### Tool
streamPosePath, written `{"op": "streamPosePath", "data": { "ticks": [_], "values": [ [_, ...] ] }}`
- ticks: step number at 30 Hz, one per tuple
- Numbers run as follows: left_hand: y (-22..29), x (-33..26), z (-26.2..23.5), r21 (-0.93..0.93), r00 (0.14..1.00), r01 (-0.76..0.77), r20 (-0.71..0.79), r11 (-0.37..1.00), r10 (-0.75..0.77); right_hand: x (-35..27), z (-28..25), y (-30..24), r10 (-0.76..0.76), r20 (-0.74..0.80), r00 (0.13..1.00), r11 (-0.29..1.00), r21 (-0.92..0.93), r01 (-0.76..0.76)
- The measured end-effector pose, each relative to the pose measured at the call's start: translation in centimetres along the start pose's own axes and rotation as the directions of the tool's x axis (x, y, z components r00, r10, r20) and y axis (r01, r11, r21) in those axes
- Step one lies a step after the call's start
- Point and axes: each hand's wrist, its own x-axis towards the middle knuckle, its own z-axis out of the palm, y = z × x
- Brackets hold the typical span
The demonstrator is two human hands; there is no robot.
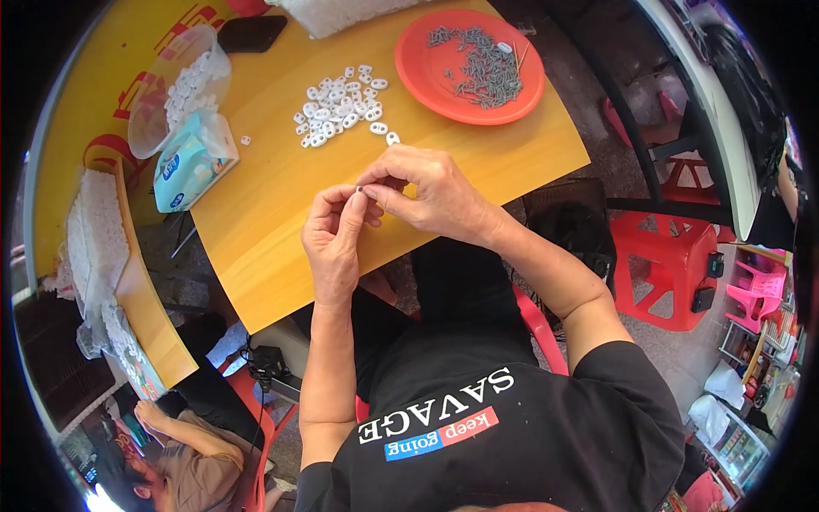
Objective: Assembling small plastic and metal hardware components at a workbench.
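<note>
Above the near part of the wooden table, my left hand (333,243) and my right hand (435,194) meet fingertip to fingertip. Pinched between them is a small white piece (360,189) with a dark spot, mostly covered by the fingers. Just beyond my hands lies a loose pile of white oval plastic pieces with two holes (337,107); one stray white piece (392,137) sits close to my right knuckles. Farther right, a red plate (418,81) carries many small grey pin-like parts (490,77) and a single white piece.
On the table's left stand a tissue pack (194,162) and a clear tub (149,128) of white pieces. A dark phone (252,34) lies at the back. Red stools (661,269) are on the right. At lower left, another person (192,452) sits by a second table.
</note>
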Motion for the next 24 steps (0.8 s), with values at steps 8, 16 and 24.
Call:
{"op": "streamPosePath", "data": {
  "ticks": [8,16,24],
  "values": [
    [-0.6,0.3,-0.8,-0.027,0.999,-0.031,-0.031,0.999,0.031,3.8,-7.1,1.3,-0.005,-0.055,0.998,0.91,-0.413,-0.018],
    [-0.6,0.6,-0.6,0.005,1.0,-0.023,-0.001,1.0,0.023,6.4,-12.6,3.0,0.336,0.022,0.942,0.627,-0.751,-0.206],
    [-0.5,0.5,-0.6,0.008,1.0,-0.028,0.005,1.0,0.028,6.1,-10.9,4.1,0.203,0.063,0.977,0.345,-0.939,-0.011]
  ]
}}
